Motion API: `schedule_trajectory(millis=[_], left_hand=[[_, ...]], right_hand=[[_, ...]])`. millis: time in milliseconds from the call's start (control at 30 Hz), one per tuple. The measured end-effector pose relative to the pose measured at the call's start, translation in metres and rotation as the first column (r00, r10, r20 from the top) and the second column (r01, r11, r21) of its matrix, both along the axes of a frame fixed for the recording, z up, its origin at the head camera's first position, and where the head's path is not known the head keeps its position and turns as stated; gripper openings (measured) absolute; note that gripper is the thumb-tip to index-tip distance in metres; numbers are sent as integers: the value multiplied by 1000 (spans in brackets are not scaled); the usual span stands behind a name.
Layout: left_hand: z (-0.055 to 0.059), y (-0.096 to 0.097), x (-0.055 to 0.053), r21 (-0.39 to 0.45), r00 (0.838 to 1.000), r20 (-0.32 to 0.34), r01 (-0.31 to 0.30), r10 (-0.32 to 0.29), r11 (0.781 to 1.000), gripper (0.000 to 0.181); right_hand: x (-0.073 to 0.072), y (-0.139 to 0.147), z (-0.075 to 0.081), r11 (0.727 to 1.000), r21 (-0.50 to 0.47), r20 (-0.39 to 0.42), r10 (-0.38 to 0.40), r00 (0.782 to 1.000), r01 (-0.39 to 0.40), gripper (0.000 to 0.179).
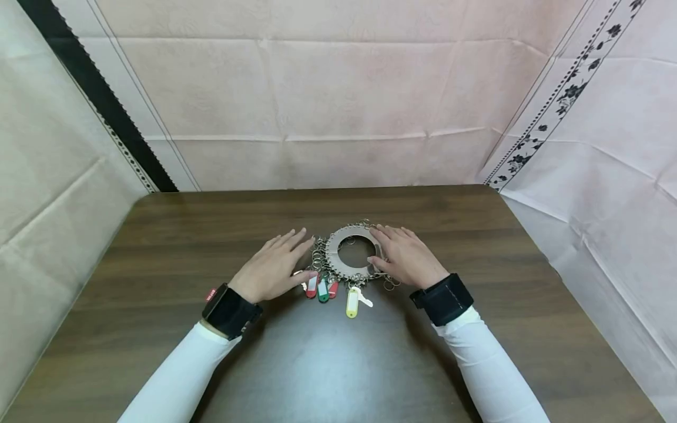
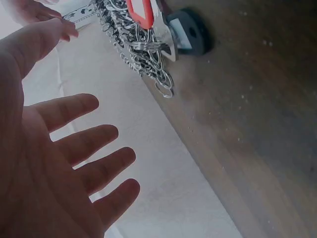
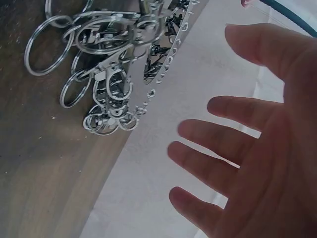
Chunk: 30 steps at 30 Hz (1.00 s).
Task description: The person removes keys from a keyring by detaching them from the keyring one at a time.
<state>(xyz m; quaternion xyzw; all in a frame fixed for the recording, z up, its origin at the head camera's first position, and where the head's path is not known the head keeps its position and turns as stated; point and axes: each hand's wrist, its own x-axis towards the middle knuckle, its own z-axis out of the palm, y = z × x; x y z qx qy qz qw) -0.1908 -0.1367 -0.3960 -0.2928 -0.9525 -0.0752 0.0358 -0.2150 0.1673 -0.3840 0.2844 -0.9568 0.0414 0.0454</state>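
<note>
A flat silver ring-shaped key holder (image 1: 333,251) lies on the table, its outer edge crowded with small clips and split rings (image 3: 101,34). Along its near side hang red key tags (image 1: 311,286), a green key tag (image 1: 323,290) and a yellow key tag (image 1: 352,302) with a silver key (image 1: 365,301) beside it. My left hand (image 1: 275,267) hovers at the holder's left side, fingers extended and apart in the left wrist view. On the other side, my right hand (image 1: 404,255) overlaps the holder's right edge in the head view; its fingers are spread, gripping nothing.
The brown wooden table (image 1: 211,235) has rounded back corners. Behind it hangs a pale creased cloth (image 1: 338,106), with a flower-patterned border at right and a black band (image 1: 106,100) at left. Black straps (image 1: 446,298) circle both wrists.
</note>
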Motion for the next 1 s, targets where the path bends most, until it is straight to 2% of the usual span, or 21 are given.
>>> schedule_trajectory(millis=[167,333,467,833,1000], left_hand=[[-2,3,-2,-12,999,21,30,-29,999,68],[-3,8,-6,-44,998,31,59,-58,997,64],[-1,8,-7,-44,998,18,58,-57,997,61],[-3,5,0,-17,999,36,23,-22,1000,59],[-5,3,1,-8,999,38,22,-22,1000,58]], right_hand=[[-1,3,-2,999,-11,33,-42,999,42,64],[-1,9,-6,997,10,-30,-75,997,76,56],[-4,12,-10,996,33,-62,-80,995,83,49],[-13,12,-22,994,38,-18,-100,995,101,38],[-13,6,-28,985,25,-60,-170,984,171,48]])
